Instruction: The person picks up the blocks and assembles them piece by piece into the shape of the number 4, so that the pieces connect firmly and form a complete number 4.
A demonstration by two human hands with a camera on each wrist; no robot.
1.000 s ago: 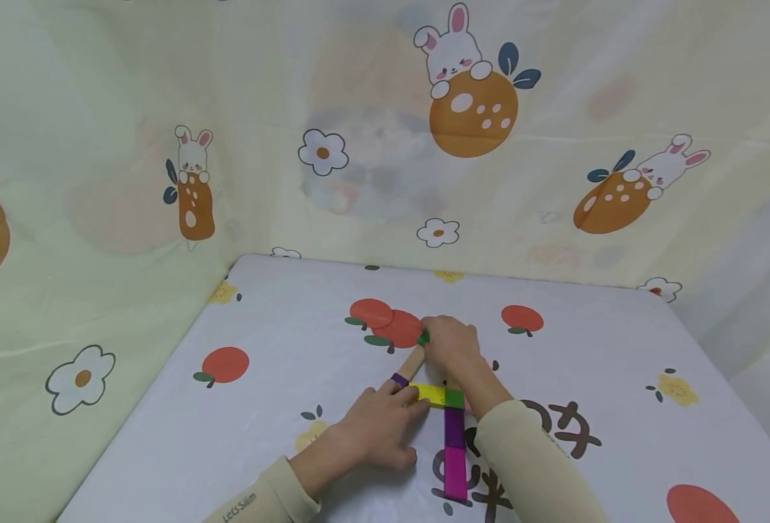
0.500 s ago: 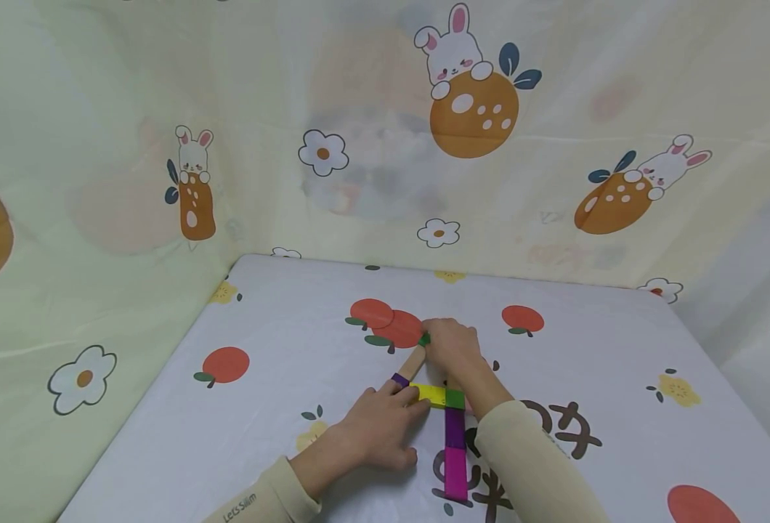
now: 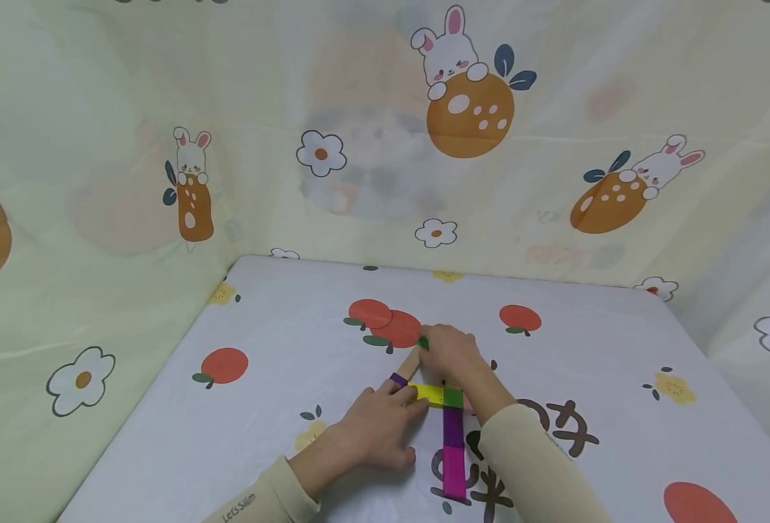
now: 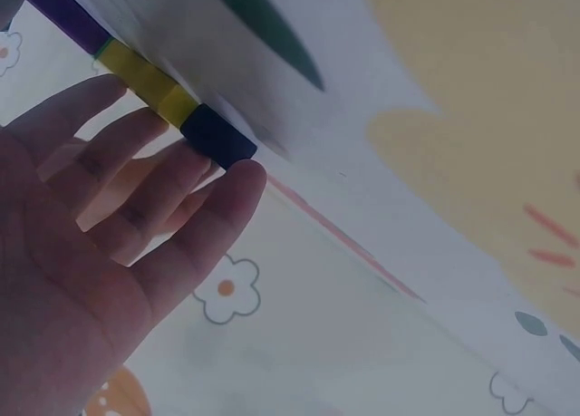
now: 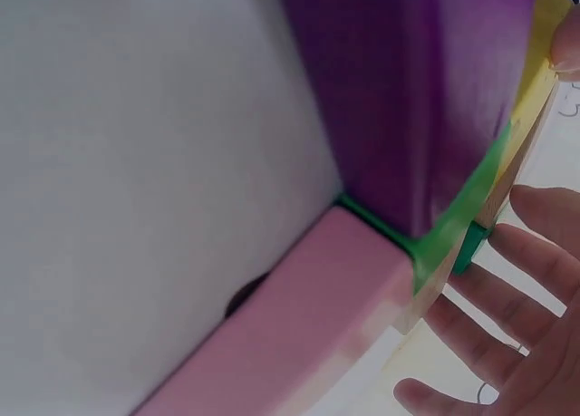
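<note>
A row of coloured blocks lies on the patterned cloth. Toward the front runs a magenta block (image 3: 453, 473), then a purple block (image 3: 453, 427), up to a green corner block (image 3: 453, 398). Leftward from it go a yellow block (image 3: 428, 394) and a dark purple block (image 3: 399, 379). A plain wooden block (image 3: 409, 364) slants away from there to a small green block (image 3: 423, 342), which my right hand (image 3: 453, 356) pinches at the fingertips, partly hiding it. My left hand (image 3: 377, 430) rests with spread fingers against the yellow and dark blocks.
A pink block (image 5: 299, 312) meets the green corner in the right wrist view, mostly behind my right wrist in the head view. Another bare wood piece (image 5: 412, 312) sits beside that corner. Printed cloth walls (image 3: 359, 189) stand behind and at the left.
My right hand has come slightly toward me, and the small green block has shifted a little with it. My left hand and the other blocks keep their places.
</note>
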